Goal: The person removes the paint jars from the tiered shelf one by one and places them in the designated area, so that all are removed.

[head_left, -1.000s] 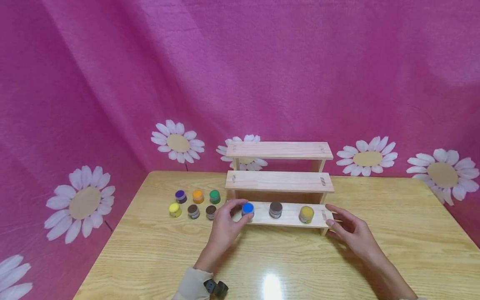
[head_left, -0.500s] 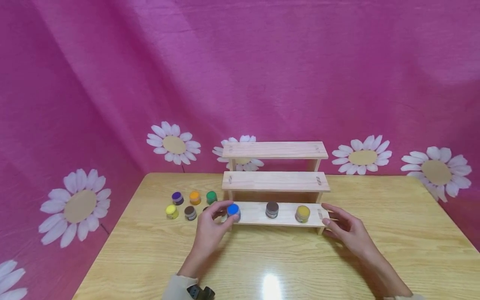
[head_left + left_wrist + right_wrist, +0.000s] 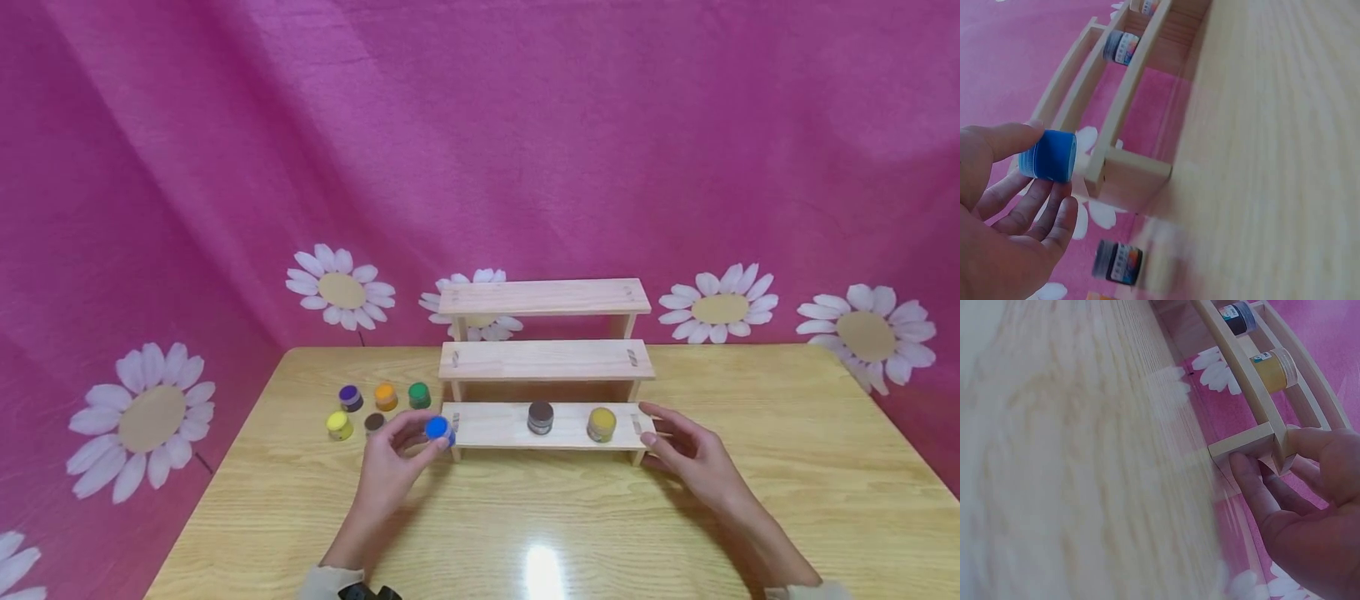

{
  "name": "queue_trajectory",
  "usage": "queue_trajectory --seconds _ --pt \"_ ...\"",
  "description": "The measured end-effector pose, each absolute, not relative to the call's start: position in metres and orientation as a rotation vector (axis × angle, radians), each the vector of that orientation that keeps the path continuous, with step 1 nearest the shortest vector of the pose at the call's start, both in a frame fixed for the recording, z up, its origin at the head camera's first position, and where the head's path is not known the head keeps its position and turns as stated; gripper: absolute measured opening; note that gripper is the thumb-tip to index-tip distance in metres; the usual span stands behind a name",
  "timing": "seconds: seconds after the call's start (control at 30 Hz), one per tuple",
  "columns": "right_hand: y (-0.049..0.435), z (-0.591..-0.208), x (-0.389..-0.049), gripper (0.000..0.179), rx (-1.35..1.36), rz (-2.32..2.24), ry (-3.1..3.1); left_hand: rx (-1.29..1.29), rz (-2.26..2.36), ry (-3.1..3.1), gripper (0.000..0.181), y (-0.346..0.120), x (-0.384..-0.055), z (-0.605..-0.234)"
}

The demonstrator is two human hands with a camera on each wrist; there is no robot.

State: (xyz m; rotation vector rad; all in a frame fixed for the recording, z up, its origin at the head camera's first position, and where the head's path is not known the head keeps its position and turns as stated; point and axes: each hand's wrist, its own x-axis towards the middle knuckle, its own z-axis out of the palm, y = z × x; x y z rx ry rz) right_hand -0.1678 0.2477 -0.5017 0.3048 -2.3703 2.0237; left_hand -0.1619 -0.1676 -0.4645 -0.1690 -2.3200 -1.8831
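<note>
Between thumb and fingers, my left hand (image 3: 386, 471) pinches a blue paint jar (image 3: 1054, 156), just off the left end of the lowest step of a three-step wooden rack (image 3: 487, 429). My right hand (image 3: 693, 467) grips the right end of that step; in the right wrist view its thumb and fingers touch the step end (image 3: 1282, 450). On the same step stand a brown-lidded jar (image 3: 540, 418) near the middle and a mustard-yellow jar (image 3: 602, 425) towards the right.
Left of the rack, several paint jars stand on the table: purple (image 3: 350, 397), orange (image 3: 386, 397), green (image 3: 419, 396), yellow (image 3: 340, 426) and brown (image 3: 374, 423). A pink curtain (image 3: 525, 150) with daisies hangs behind the table (image 3: 487, 533).
My left hand has carried the blue jar leftward, from over the lowest step to beyond its left end. My right hand keeps its grip on the rack. The head view has shifted slightly.
</note>
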Motion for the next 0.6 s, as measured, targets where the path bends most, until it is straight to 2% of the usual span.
queue_trajectory --seconds 0.6 --pt "0.248 -0.503 -0.17 0.049 0.321 1.994 -2.369 -0.041 -1.905 -2.449 0.032 -0.207 -0.156 -0.479"
